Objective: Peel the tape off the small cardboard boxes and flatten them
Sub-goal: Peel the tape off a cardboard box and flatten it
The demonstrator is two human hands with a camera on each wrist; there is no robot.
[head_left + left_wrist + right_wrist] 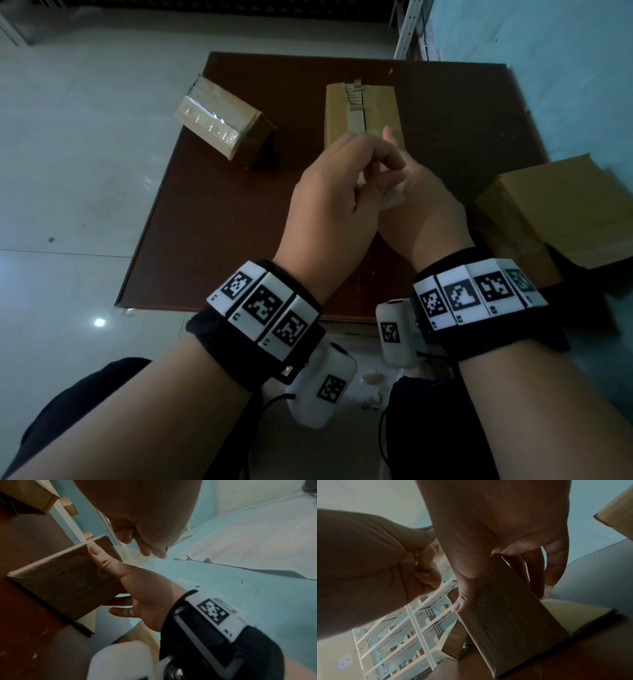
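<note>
My right hand (407,192) holds a small brown cardboard box (376,106) by its near end above the brown table (222,233). Its thumb (462,601) lies on the box's face (513,622) and its fingers (554,568) curl behind. A torn strip runs along the box's top seam (356,102). My left hand (339,185) is just left of it, fingers curled, pinching a pale strip of tape (361,178). The left wrist view shows the same grip of the right hand (140,588) on the box (60,585). A second box (219,126), wrapped in shiny tape, lies at the table's back left.
A larger cardboard box (555,212) sits off the table's right edge against the blue wall (548,51). White metal shelves (412,635) stocked with boxes stand beyond the table. Pale tiled floor (68,171) lies to the left.
</note>
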